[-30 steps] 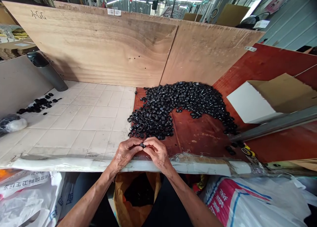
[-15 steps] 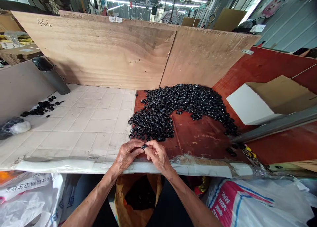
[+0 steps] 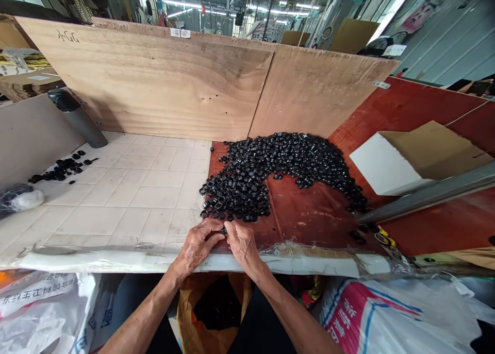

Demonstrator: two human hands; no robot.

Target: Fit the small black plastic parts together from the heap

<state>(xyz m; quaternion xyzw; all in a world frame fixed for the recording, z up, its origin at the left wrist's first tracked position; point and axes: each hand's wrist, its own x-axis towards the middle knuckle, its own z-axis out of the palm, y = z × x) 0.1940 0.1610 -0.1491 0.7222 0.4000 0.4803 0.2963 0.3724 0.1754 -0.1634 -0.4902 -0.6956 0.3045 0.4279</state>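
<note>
Between the fingertips of my left hand is a small black round part, mostly covered by the fingers. My right hand is closed against it from the other side, thumb and fingers pinched together at the same part. Both hands are above the table's near edge. Just beyond them spreads a large pile of black ring-shaped and cap-like parts, curving back and to the right over the red board.
White tiles cover the left side, with scattered black pieces and a dark bottle. A white carton and metal bar stand right. An open sack with dark contents hangs below the edge.
My right hand has turned slightly, its fingers curling more over the small part. My left hand stays nearly in place. The view has shifted a little.
</note>
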